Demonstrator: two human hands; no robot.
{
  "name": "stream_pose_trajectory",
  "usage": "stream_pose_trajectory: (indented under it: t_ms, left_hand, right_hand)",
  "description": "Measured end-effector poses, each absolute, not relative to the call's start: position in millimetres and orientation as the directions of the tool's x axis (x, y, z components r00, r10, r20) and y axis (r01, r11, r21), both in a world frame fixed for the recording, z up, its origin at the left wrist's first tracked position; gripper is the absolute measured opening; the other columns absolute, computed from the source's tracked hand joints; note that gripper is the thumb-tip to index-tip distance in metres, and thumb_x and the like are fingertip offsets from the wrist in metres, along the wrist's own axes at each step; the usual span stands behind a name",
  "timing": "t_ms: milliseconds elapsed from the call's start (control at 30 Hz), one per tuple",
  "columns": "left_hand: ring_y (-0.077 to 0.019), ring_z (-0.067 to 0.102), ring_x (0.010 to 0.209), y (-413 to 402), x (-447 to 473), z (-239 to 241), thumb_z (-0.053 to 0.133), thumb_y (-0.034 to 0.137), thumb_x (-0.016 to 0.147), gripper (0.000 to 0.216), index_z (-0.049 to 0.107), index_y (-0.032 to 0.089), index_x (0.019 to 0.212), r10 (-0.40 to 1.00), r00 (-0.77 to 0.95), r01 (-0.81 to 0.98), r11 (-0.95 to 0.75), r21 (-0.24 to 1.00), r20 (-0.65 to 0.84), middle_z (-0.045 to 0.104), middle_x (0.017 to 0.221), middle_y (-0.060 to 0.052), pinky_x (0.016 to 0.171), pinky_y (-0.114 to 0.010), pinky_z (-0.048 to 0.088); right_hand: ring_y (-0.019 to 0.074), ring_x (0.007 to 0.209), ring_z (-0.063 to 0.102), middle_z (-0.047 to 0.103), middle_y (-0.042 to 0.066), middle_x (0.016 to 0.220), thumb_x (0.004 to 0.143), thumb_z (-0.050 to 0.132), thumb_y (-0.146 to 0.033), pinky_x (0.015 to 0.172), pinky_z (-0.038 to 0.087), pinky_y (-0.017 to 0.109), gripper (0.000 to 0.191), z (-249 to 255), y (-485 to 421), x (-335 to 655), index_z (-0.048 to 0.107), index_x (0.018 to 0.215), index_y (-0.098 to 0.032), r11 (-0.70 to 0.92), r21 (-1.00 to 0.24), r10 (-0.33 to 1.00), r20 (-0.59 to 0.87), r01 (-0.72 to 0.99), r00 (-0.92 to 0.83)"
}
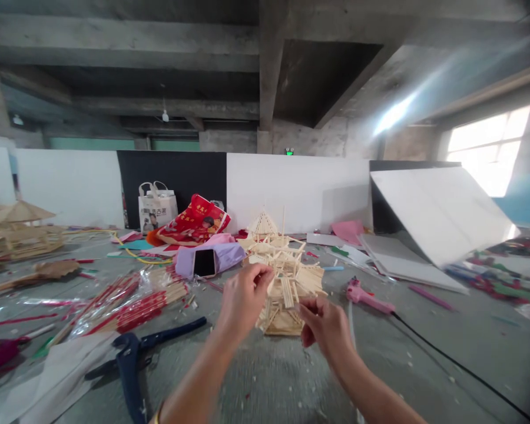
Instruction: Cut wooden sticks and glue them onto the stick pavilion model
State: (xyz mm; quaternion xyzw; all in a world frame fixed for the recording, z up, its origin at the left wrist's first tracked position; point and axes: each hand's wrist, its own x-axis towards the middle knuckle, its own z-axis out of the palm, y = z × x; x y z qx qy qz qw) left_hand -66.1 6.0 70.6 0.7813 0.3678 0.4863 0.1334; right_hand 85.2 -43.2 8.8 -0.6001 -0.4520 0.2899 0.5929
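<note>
The left hand (pixel 245 299) was half closed, its fingertips at the near edge of the model, and the right hand (pixel 325 327) hung half curled just beside its base; whether either had hold of anything could not be told. Between them stood a wooden stick tower model (pixel 287 288). Beyond it lay a smartphone (pixel 204 263) on a lilac cloth (pixel 218 259), then a white tote bag (pixel 158 207).

- The white bag (pixel 158 207) has dark letters and a picture, but the letters are too small to read.
- The red bag (pixel 193 221) has yellow letters, too blurry to read.
- The green sign (pixel 288 151) on the wall glows, but it is too small to read.
</note>
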Motion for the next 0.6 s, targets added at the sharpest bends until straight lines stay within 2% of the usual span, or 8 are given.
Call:
stream_pose_trajectory:
  t_ms: [167,300,433,600]
  left_hand:
    - [-0.0158,0.057,0.081,27,-50,75,0.04,0.02,0.082,0.025,0.063,0.02,0.092,0.581,0.491,0.557,-0.782,0.278,0.649,0.067,0.085,-0.004,0.072,-0.025,0.039]
    - [-0.0186,0.054,0.08,30,-43,75,0.036,0.017,0.083,0.028,0.063,0.017,0.093,0.557,0.595,0.641,-0.764,0.076,0.579,0.064,0.078,-0.007,0.07,-0.028,0.04]
    - [-0.0204,0.053,0.08,32,-40,75,0.037,0.013,0.079,0.027,0.063,0.016,0.084,0.559,0.622,0.658,-0.753,0.021,0.549,0.061,0.073,-0.008,0.067,-0.029,0.041]
    - [-0.0213,0.052,0.083,34,-38,70,0.039,0.009,0.074,0.028,0.063,0.017,0.085,0.557,0.635,0.669,-0.743,-0.02,0.535,0.061,0.075,-0.008,0.068,-0.029,0.04]
  right_hand:
    - [0.0086,0.031,0.044,0.048,-0.005,0.035,0.072,0.053,-0.031,0.035,0.029,0.017,0.018,16,-48,79,0.056,0.063,-0.016,0.144,-0.914,0.848,0.311,0.38,0.428]
    - [0.0085,0.032,0.044,0.049,-0.005,0.037,0.075,0.049,-0.03,0.036,0.029,0.018,0.018,18,-47,79,0.058,0.068,-0.016,0.143,-0.885,0.819,0.357,0.442,0.449]
    - [0.0089,0.032,0.045,0.051,-0.005,0.039,0.075,0.048,-0.029,0.036,0.031,0.018,0.018,18,-43,81,0.058,0.071,-0.015,0.133,-0.878,0.811,0.364,0.46,0.459]
    - [0.0098,0.033,0.047,0.051,-0.005,0.04,0.073,0.051,-0.031,0.037,0.032,0.019,0.019,18,-42,79,0.061,0.074,-0.015,0.133,-0.878,0.809,0.364,0.46,0.461]
